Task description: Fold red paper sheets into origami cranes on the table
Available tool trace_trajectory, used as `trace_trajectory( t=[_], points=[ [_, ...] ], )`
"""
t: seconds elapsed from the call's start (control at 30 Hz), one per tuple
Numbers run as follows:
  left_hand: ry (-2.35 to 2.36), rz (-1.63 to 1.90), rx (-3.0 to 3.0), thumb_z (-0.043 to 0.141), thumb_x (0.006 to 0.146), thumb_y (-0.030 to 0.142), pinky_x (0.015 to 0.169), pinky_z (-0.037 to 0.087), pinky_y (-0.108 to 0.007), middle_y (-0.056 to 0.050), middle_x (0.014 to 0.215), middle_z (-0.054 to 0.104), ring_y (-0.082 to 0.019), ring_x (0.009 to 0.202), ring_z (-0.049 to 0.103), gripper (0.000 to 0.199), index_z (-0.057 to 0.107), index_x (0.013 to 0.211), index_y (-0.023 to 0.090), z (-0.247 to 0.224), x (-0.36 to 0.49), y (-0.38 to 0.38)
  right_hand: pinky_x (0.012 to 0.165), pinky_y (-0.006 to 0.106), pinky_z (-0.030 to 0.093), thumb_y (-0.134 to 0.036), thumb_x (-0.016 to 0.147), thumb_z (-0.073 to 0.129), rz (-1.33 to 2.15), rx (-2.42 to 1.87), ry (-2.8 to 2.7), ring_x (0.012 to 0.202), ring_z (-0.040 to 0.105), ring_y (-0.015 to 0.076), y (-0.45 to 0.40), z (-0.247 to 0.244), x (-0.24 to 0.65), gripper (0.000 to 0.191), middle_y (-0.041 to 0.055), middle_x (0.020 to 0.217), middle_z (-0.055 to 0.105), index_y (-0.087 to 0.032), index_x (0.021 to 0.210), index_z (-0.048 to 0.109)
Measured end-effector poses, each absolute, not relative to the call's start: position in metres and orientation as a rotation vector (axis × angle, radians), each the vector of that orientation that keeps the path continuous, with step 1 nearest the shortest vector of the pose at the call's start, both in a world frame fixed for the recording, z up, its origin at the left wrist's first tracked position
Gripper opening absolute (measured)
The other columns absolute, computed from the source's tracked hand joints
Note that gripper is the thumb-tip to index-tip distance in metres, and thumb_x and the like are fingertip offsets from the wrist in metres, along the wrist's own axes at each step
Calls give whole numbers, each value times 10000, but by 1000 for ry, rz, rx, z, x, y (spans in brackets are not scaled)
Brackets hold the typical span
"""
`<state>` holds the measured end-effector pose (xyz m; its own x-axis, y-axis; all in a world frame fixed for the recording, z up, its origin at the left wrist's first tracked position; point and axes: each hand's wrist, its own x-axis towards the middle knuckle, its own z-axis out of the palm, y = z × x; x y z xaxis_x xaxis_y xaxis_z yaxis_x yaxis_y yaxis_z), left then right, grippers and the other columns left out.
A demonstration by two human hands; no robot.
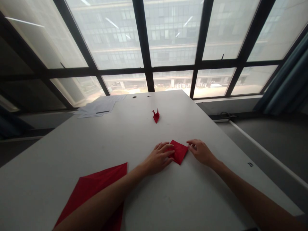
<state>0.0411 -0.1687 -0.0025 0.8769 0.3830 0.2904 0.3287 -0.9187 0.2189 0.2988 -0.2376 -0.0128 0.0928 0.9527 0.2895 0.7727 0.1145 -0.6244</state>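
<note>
Basically, the small, red, folded square of paper [180, 152] lies flat on the white, smooth-topped table [108, 138], between both hands. Left hand [158, 158]: open, palm down, fingers spread over the square's left part. Right hand [201, 152]: fingers loosely curled at its right corner; cannot tell whether they pinch it or just touch.

Handling, my judgement: very light, thin, takes a crease easily, likely stiffer where layers stack. Should slide on the smooth top unless pinned; tears or stray creases possible if pulled hard. Best hold: flat fingers of the left hand on the body, thumb and index of the right on an edge or corner.

Beyond the left hand, well apart, stands a small, red, folded-paper crane [156, 116]. Large, red, flat paper sheet [96, 184] lies under the left forearm, partly hidden.

Writing: no brand or label readable. White, loose paper sheets [98, 105] far beyond the left hand, off to its left; any print too faint to read.
</note>
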Motion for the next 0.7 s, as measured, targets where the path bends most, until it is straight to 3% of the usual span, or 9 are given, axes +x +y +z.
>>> trace_trajectory(
  t=[0.13, 0.23, 0.37, 0.7],
  points=[
    [497, 475, 2844, 537, 973, 324, 1184, 266, -447, -54, 1318, 600, -207, 1262, 517, 369, 547, 1338, 280, 0, 42, -169, 753, 340, 500, -274, 871, 554, 453, -1674, -1671, 773, 636, 203, -237, -13, 301, 236, 70, 889, 715, -178, 1010, 719],
    [465, 461, 2845, 540, 973, 316, 1191, 230, -461, -44, 1338, 588, -210, 1303, 485, 348, 566, 1320, 304, 1, 40, -169, 722, 322, 499, -278, 874, 540, 482, -1598, -1678, 803, 641, 204, -239, -10, 296, 230, 65, 903, 717, -189, 984, 721],
    [426, 470, 2858, 557, 965, 331, 1187, 219, -479, -47, 1368, 574, -233, 1356, 434, 334, 596, 1296, 317, 0, 39, -168, 790, 343, 496, -236, 862, 543, 432, -1528, -1673, 839, 636, 210, -240, -6, 293, 216, 59, 904, 711, -192, 984, 716],
    [294, 452, 2792, 545, 972, 320, 1153, 321, -431, -57, 1399, 562, -231, 1316, 487, 371, 565, 1340, 280, 6, 40, -171, 949, 408, 449, -30, 810, 538, 343, -1375, -1985, 1036, 551, 230, -246, -3, 295, 291, 58, 1047, 640, -244, 906, 711]
  ],
)
